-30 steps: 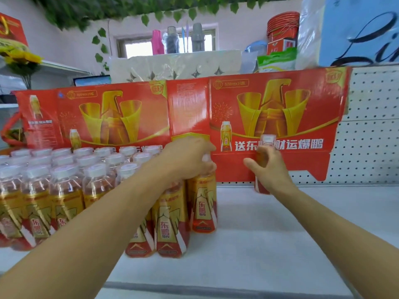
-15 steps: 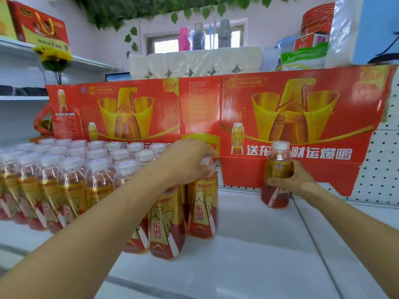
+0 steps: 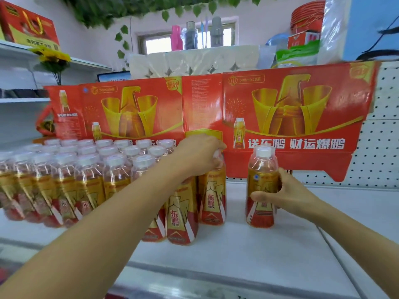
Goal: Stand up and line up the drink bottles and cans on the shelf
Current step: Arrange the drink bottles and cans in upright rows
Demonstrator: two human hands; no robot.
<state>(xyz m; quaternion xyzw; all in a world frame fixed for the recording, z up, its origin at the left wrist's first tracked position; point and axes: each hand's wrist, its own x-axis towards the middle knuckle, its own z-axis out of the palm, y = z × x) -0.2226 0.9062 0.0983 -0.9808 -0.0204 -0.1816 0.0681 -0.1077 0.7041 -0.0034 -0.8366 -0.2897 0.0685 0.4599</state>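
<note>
We see a white shelf [image 3: 248, 251] running across the lower half of the frame, with a block of drink bottles [image 3: 71, 182] standing in rows at the left centre, all upright with white caps and gold and red labels. At the right edge of that block, near the middle of the frame, our left hand [image 3: 198, 156] comes in from the lower left and sits on top of the back bottle [image 3: 212, 197], fingers curled over its cap so that the cap is mostly hidden. Just in front of it stands the front bottle [image 3: 182, 221], touching or nearly touching its neighbours; we cannot tell which.

To the right of centre, apart from the block, a single bottle [image 3: 262, 186] stands upright on the shelf. Our right hand [image 3: 285, 197] reaches in from the lower right and grips it round the label, thumb across the front and fingers wrapped round the right side. A clear gap of bare shelf separates this bottle from the back bottle.

Behind everything, a red cardboard display [image 3: 280, 117] with gold artwork and white lettering spans the centre of the frame, leaning against a white pegboard [image 3: 384, 147] at the right. Wrapped paper rolls [image 3: 194, 63] sit above it, and a yellow flower [image 3: 54, 59] shows at the upper left.
</note>
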